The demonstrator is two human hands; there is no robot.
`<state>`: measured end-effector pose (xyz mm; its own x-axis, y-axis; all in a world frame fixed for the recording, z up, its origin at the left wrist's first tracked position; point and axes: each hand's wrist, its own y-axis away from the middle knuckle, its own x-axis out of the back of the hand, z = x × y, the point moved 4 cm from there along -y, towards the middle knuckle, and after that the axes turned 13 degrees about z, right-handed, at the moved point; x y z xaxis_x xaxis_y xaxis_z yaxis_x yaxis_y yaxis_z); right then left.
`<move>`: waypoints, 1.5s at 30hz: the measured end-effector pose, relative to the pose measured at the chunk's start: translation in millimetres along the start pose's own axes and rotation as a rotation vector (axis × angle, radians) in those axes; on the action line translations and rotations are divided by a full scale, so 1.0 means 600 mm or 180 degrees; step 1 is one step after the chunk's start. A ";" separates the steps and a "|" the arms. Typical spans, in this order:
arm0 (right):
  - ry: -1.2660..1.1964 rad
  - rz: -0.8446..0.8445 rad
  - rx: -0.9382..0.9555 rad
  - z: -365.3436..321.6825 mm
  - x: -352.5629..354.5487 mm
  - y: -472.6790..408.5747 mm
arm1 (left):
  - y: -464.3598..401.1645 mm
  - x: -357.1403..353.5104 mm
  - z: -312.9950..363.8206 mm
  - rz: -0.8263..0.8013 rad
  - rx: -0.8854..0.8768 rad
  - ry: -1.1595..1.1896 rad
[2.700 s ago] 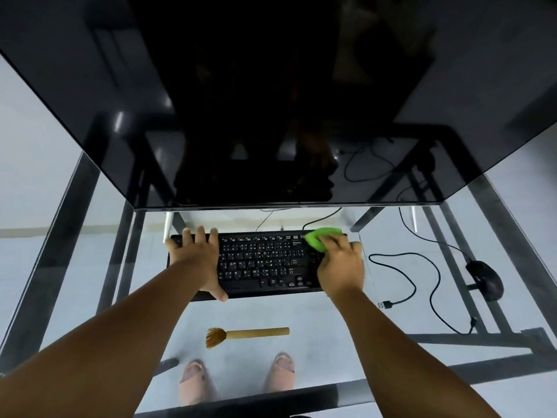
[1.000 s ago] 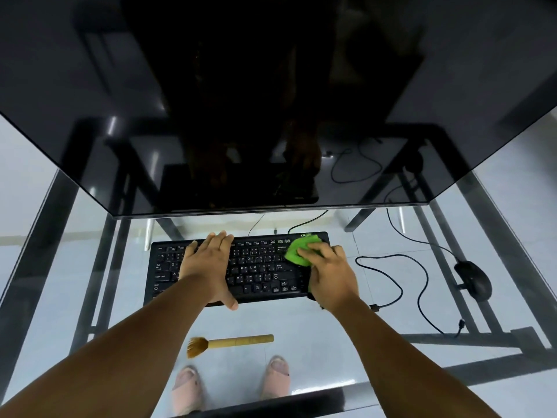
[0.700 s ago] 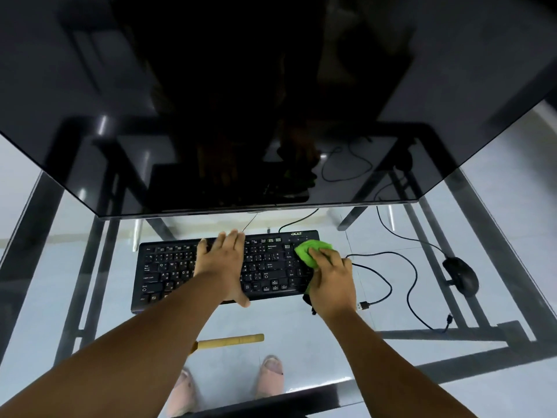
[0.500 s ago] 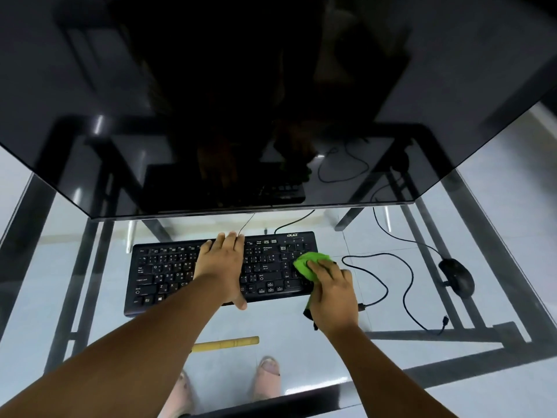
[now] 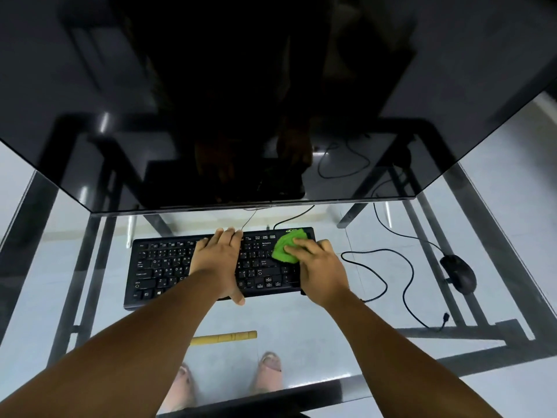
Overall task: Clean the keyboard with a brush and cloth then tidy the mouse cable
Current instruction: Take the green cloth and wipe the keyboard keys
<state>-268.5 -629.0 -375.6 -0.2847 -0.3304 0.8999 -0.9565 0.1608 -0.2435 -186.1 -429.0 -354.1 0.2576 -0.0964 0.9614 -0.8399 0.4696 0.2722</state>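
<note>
A black keyboard [image 5: 162,267] lies on the glass desk below the monitor. My left hand [image 5: 217,260] rests flat on its middle keys, fingers spread, holding nothing. My right hand [image 5: 321,267] presses a bunched green cloth [image 5: 284,250] onto the keyboard's upper right corner. The wooden brush [image 5: 224,337] lies on the glass in front of the keyboard; my left forearm hides its bristles. A black mouse [image 5: 458,273] sits at the right, its cable [image 5: 398,285] trailing in loose loops between it and the keyboard.
A large dark monitor [image 5: 271,101] overhangs the back of the desk. The glass desk top [image 5: 90,312] rests on a black metal frame [image 5: 452,330]. My feet [image 5: 269,371] show through the glass below.
My right hand has wiped the green cloth from the keyboard's lower right edge up to its upper right corner. My left hand has stayed on the middle keys.
</note>
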 end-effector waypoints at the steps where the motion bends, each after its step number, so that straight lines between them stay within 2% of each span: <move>1: -0.0025 0.0088 -0.0169 0.010 0.005 0.003 | 0.000 0.001 0.000 0.0002 0.0004 0.0008; 4: -0.0083 0.0387 -0.0712 0.021 0.006 -0.001 | 0.002 0.002 0.001 -0.0004 0.0016 0.0007; 6: -0.0122 0.0503 -0.0827 0.012 0.004 0.005 | 0.002 0.003 0.001 -0.0028 0.0028 0.0010; 13: -0.0157 0.0385 -0.0265 0.025 0.014 0.139 | 0.004 0.005 0.001 -0.0024 0.0022 -0.0026; 18: -0.0042 0.0389 -0.0321 0.003 0.013 0.124 | 0.006 0.007 0.004 -0.0039 0.0028 -0.0029; 21: -0.0039 0.0171 -0.0017 -0.034 -0.001 0.116 | 0.007 0.007 0.005 -0.0033 0.0031 -0.0016; 24: -0.0021 0.0079 0.0165 -0.012 0.005 0.124 | 0.007 0.007 0.004 -0.0030 0.0039 -0.0006; 26: -0.0009 0.0221 -0.0053 0.022 0.017 0.139 | 0.007 0.006 0.003 -0.0023 0.0041 0.0008; 28: -0.0073 0.0471 -0.0517 0.044 0.024 0.151 | 0.008 0.006 0.002 -0.0021 0.0053 0.0016; 30: -0.0060 0.0625 -0.0726 0.034 0.021 0.155 | 0.008 0.007 0.002 -0.0029 0.0055 0.0017; 32: -0.0089 0.0560 -0.0510 -0.004 0.012 0.146 | 0.007 0.008 0.003 -0.0011 0.0058 0.0021; 35: -0.0156 0.0141 0.0099 -0.064 -0.007 0.125 | 0.008 0.009 0.001 -0.0008 0.0030 0.0030; 37: -0.0088 0.0081 0.0173 -0.076 -0.010 0.112 | 0.011 0.009 -0.001 0.0010 -0.0013 0.0038; 42: -0.0101 0.0651 -0.0939 -0.045 -0.003 0.114 | 0.013 0.007 -0.024 -0.0095 -0.0232 0.0046; 45: -0.0114 0.0520 -0.0770 -0.077 -0.013 0.106 | 0.019 0.007 -0.046 -0.0080 -0.0255 -0.0139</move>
<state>-324.4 -573.2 -381.4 -0.4397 -0.3138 0.8415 -0.8559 0.4303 -0.2868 -181.7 -399.9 -348.1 0.2556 -0.1463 0.9557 -0.7921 0.5351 0.2937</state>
